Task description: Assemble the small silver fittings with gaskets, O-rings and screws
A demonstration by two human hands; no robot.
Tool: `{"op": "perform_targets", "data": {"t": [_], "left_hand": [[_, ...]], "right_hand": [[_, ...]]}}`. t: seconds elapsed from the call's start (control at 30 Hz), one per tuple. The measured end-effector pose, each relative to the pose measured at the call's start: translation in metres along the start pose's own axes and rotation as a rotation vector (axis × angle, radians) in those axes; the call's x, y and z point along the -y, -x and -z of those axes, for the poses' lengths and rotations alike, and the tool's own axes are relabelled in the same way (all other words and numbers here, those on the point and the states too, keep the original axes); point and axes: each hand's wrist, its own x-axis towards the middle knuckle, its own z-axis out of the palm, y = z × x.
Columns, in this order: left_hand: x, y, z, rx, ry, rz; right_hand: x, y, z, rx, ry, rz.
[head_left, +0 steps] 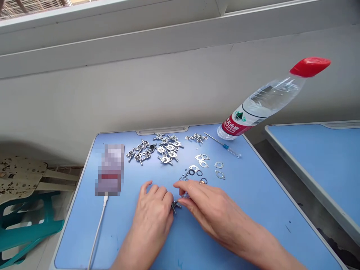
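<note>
My left hand (pixel 154 208) is closed, its thumb and fingers gripping a small metal fitting (pixel 174 206) with thin stems, low over the blue table. The hand covers most of that fitting. From the right, my right hand (pixel 212 206) comes close to the fitting, thumb and index finger pinched near its upper side. What sits between those fingertips is too small and hidden to name. Just beyond my right fingers lie tiny metal pieces (pixel 184 174), black rubber rings (pixel 191 172) and flat two-hole metal plates (pixel 203 164).
A cluster of similar metal fittings (pixel 165 150) lies farther back, beside smaller metal parts (pixel 197 138). A thin screwdriver (pixel 225 146) rests near a water bottle (pixel 260 103) with a red cap. At left lies a blurred phone (pixel 111 170) with a white cable (pixel 98 228).
</note>
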Motion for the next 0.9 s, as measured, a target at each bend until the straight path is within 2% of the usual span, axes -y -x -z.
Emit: {"op": "perform_targets", "data": {"t": [0.17,0.37,0.57,0.7,0.8,0.9], "left_hand": [[0.001,0.0,0.0,-0.001,0.054,0.025],[0.0,-0.001,0.0,0.0,0.059,0.055],[-0.002,-0.002,-0.001,0.01,0.002,0.074],[-0.002,-0.002,0.0,0.033,0.015,0.071],[-0.002,-0.001,0.0,0.027,0.048,0.067],[-0.001,-0.001,-0.001,0.015,0.072,0.068]], "right_hand": [[0.001,0.005,0.007,0.089,-0.103,-0.014],[0.001,0.005,0.004,0.032,-0.092,-0.025],[0.001,0.0,-0.003,-0.102,0.006,0.047],[0.003,0.001,0.003,-0.03,0.047,0.048],[0.005,0.002,0.007,0.034,-0.014,0.048],[0.004,0.001,0.002,-0.027,-0.018,0.086]]}}
